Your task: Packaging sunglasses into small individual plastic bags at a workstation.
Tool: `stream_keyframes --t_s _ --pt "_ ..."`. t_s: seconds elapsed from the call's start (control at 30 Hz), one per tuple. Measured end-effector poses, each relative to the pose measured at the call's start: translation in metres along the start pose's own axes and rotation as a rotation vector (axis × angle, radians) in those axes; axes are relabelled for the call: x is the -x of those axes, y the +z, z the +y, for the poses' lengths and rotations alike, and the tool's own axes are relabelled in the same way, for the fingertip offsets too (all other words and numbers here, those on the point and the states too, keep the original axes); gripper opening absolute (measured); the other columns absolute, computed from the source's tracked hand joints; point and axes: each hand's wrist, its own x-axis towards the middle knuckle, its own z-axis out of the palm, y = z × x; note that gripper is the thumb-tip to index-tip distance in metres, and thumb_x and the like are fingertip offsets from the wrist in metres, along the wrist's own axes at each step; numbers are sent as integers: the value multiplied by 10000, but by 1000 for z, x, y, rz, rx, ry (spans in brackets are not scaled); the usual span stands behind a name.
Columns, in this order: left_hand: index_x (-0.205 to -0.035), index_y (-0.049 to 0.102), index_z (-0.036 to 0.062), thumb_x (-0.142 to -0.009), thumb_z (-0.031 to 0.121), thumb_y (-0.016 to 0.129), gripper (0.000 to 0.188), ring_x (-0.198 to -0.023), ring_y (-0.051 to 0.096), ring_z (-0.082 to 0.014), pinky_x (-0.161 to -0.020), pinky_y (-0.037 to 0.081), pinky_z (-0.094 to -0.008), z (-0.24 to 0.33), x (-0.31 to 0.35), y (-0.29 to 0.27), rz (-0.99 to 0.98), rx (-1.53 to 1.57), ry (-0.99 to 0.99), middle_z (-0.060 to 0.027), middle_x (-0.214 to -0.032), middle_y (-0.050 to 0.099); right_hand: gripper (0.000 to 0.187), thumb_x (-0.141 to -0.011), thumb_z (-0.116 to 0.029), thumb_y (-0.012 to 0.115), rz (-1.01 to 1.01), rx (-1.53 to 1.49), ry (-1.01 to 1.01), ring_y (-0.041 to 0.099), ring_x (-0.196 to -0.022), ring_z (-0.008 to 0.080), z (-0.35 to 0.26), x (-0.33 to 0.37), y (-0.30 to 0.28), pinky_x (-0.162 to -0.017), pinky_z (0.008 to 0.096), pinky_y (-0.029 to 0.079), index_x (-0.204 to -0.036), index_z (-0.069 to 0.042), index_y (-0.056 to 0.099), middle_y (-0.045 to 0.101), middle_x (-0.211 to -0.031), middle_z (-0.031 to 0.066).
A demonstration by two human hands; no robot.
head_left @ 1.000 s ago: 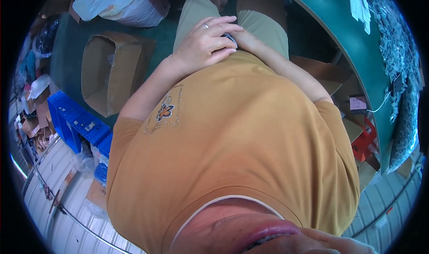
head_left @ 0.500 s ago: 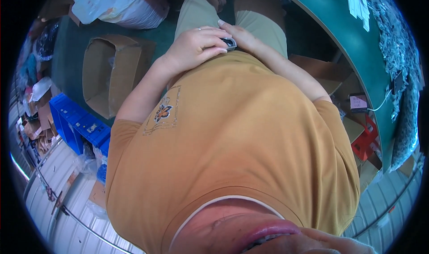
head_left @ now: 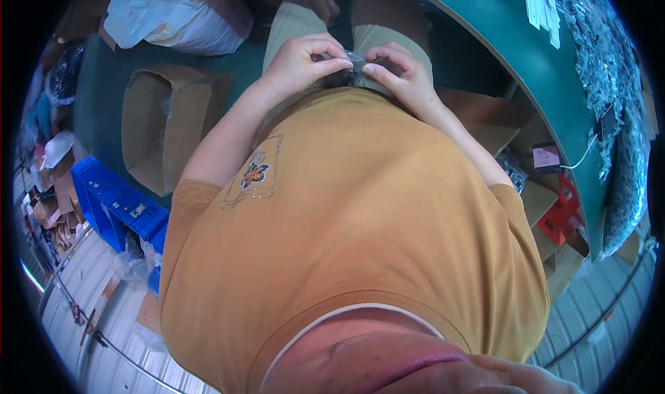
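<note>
Over my lap, my left hand (head_left: 308, 60) and my right hand (head_left: 403, 74) face each other, a narrow gap between their fingertips. Thumb and forefinger of each are pinched on the upper edge of a small clear plastic bag (head_left: 354, 57). Something dark shows low in the bag; its kind is too small and shaded to make out. Light trousers (head_left: 298, 21) lie behind the hands, and the hem of my mustard shirt (head_left: 353, 186) is close below them.
An open cardboard box (head_left: 168, 127) stands on the floor at left, with a stuffed white plastic bag (head_left: 180, 16) beyond it and blue crates (head_left: 118, 203) nearer. A green table (head_left: 516, 44) curves along the right, carrying shredded-looking silvery material (head_left: 596, 55). Beneath its edge are cartons (head_left: 481, 113) and a red plastic piece (head_left: 562, 210).
My right hand has come up from lying outstretched on the lap and now pinches the bag. My left hand has shifted slightly upward, and the bag now hangs between both hands.
</note>
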Motion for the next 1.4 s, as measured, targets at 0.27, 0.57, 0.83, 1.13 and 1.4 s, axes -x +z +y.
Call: stream_keyframes --t_s 0.27,0.57,0.83,1.13,1.4 --pt "-918 754 36 -882 178 791 151 -882 659 -139 -779 516 -264 4 -5 -4 -36 -58 27 -32 -1004 715 155 -938 -133 735 52 1 35 650 -937 204 -5 -9 11 -830 298 505 -1034 -12 717 673 -972 70" --pt "-891 724 25 -884 161 757 141 -1011 696 -238 -871 538 -334 36 13 -47 -251 -263 101 -94 -1134 726 88 -950 -99 692 102 239 -221 640 -955 291 -11 -7 6 -867 363 483 -994 -24 676 673 -980 95" --pt "-777 560 46 -830 118 795 252 -1184 663 -325 -955 535 -396 74 23 -46 -53 -620 523 -116 -1247 707 112 -930 -121 690 38 216 -310 636 -1011 302 -20 -6 0 -929 385 459 -1020 -57 671 675 -1019 91" --pt "-893 580 49 -868 84 773 197 -1195 662 -278 -1000 512 -379 24 20 -26 -129 -96 147 -122 -1241 706 83 -967 -84 653 45 27 -214 651 -959 279 -21 -4 -3 -855 342 500 -1012 -14 655 663 -1007 121" --pt "-1154 662 61 -844 143 726 327 -1110 650 -265 -1019 489 -370 5 8 -11 -93 -102 195 -107 -1145 682 110 -998 -110 637 55 -135 -81 634 -941 225 2 -1 5 -837 306 488 -1014 -1 648 644 -990 92"
